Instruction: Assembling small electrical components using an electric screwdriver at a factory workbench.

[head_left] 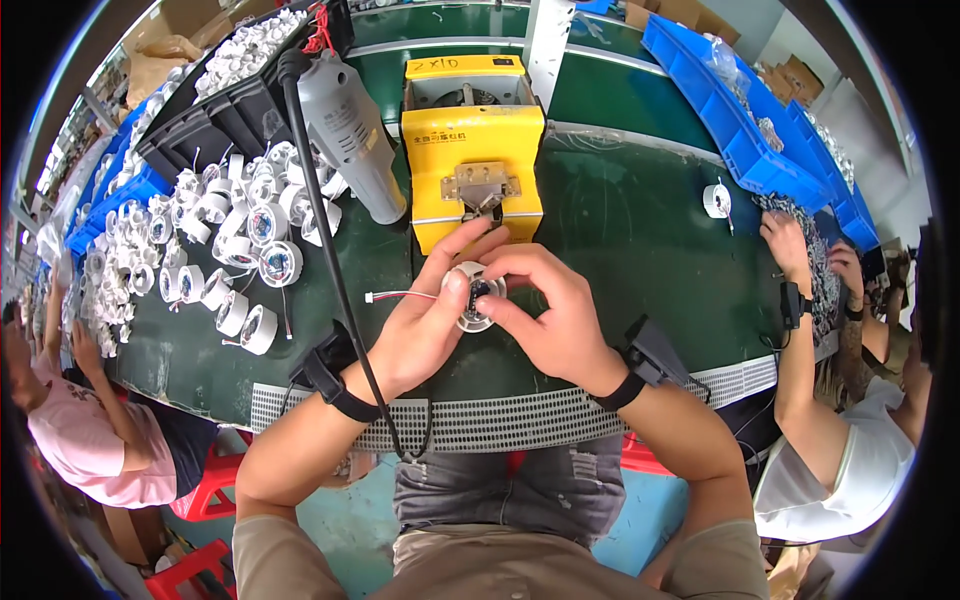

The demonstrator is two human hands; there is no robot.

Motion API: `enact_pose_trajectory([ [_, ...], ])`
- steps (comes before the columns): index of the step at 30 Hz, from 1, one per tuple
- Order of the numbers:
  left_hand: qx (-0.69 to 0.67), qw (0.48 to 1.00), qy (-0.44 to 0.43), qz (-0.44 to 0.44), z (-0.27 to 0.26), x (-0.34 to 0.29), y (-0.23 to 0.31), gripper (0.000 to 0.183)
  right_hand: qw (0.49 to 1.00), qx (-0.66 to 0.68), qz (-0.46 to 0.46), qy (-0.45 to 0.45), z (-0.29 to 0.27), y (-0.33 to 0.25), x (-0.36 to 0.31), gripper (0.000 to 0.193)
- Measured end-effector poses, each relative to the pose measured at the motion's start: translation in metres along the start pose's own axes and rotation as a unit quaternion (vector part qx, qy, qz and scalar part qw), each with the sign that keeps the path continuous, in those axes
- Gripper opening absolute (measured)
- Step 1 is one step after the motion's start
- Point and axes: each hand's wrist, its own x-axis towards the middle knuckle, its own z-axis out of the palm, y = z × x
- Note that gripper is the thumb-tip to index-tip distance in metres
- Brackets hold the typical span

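Observation:
Between my two hands, in front of the yellow machine, is a round white housing [470, 318] with a dark circuit board inside. My left hand [425, 325] grips its left side, the thumb across its face. Out past that hand's fingers runs a thin cable with a small white connector [370, 297]. My right hand [548, 312] is closed on the right side of the housing, thumb and fingers at the rim and board. The yellow machine [470, 140] stands just beyond my fingertips, a metal block on its front.
Many white round housings [258, 328] are heaped at the left, beside a black crate [190, 125] and a grey cylindrical tool [350, 130] with a black cord. A single housing [717, 200] sits at right near blue bins [740, 120]. Co-workers sit on both sides.

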Motion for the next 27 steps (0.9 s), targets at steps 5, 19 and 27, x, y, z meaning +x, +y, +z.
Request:
enact_pose_trajectory([
  [5,0.054,0.998,0.017,-0.015,-0.007,0.001,0.001,0.059,0.972,0.183,0.147,-0.034,-0.002,0.004,-0.003,0.033],
  [19,0.091,0.986,0.031,-0.139,-0.027,0.006,0.004,0.038,0.996,-0.055,-0.022,0.061,0.038,-0.012,0.076,0.063],
  [27,0.104,0.983,0.053,-0.144,-0.023,0.008,0.003,0.032,0.995,0.039,-0.044,0.085,0.070,-0.018,0.104,0.067],
])
